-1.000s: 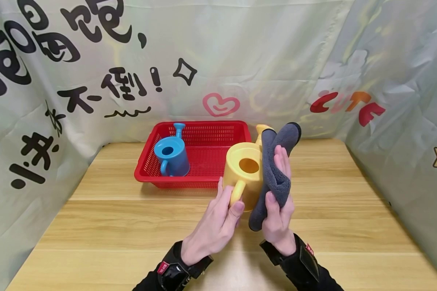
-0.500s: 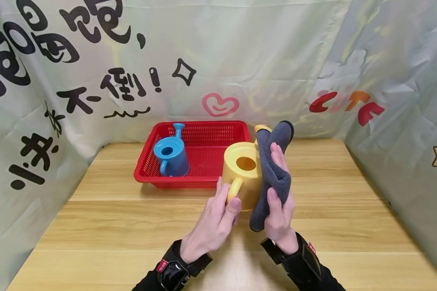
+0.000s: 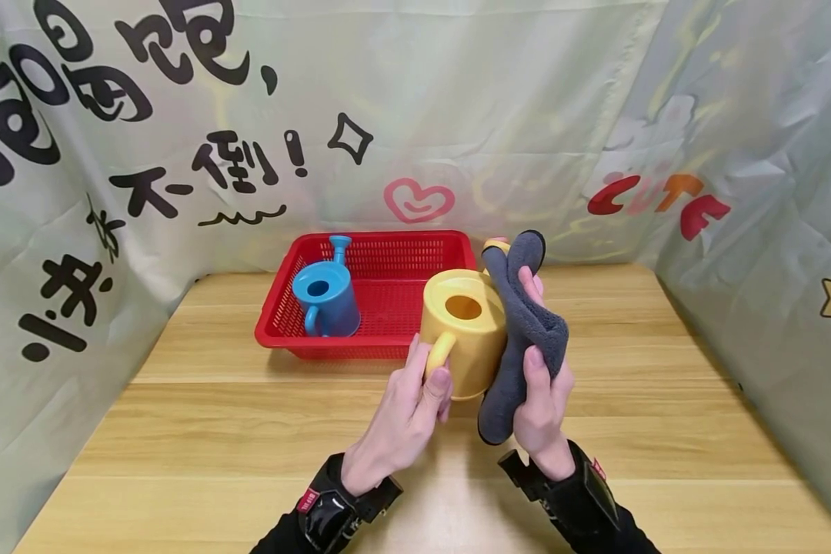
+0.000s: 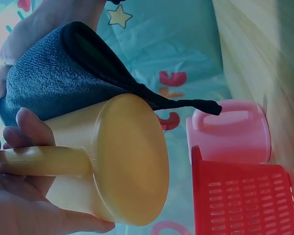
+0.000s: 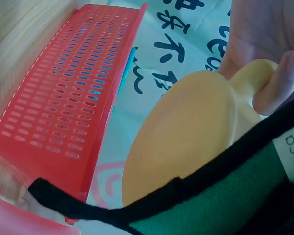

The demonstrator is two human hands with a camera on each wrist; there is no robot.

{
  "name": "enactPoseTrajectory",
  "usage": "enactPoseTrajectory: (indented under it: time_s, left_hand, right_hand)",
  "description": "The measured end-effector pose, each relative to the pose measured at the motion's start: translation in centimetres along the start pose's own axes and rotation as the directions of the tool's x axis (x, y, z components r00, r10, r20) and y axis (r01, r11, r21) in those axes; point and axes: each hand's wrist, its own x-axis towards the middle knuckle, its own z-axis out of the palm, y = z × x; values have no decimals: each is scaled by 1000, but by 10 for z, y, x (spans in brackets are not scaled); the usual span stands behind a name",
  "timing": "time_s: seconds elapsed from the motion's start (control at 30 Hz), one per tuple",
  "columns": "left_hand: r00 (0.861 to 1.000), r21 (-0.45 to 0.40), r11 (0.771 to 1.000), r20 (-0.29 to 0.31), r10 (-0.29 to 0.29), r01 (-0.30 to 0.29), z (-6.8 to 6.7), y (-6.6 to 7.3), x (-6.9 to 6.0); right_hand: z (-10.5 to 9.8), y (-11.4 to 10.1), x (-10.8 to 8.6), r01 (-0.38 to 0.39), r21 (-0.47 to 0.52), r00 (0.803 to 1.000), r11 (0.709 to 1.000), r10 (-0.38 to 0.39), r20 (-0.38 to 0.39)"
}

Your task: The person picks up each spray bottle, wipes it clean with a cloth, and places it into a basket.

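My left hand [image 3: 405, 412] grips the handle of a yellow watering can [image 3: 460, 346], held up off the table with its round bottom [image 4: 132, 161] facing the left wrist view. My right hand [image 3: 543, 408] holds a folded dark grey cloth [image 3: 522, 331] with black edging against the can's right side, thumb over the fold. The cloth covers part of the can's spout. In the right wrist view the cloth's green side [image 5: 210, 210] and a white label show below the can. A blue watering can [image 3: 328, 300] stands upright in the red basket [image 3: 360, 352].
The basket stands at the back of the wooden table [image 3: 249, 438], just beyond the yellow can. A pink container with a handle [image 4: 230, 132] is beside the basket, mostly hidden in the head view. Printed curtains [image 3: 512, 100] hang behind and at the sides.
The yellow can has shifted slightly left and turned a little in my left hand. Across its side, the cloth has moved, its lower part and my right hand now further right.
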Motion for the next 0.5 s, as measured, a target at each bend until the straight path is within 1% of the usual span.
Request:
enactPoseTrajectory:
  time_s: [0.1, 0.23, 0.5]
  left_hand:
    - [1000, 13, 1000, -11, -10, 10, 0, 0, 1]
    - [999, 19, 999, -24, -28, 29, 0, 0, 1]
    - [999, 23, 1000, -41, -14, 15, -1, -2, 1]
  right_hand:
    - [0, 0, 0, -11, 20, 1000, 1000, 12, -11]
    - [0, 0, 1, -20, 18, 1000, 1000, 20, -8]
    - [-1, -1, 4, -3, -24, 1000, 1000, 3, 11]
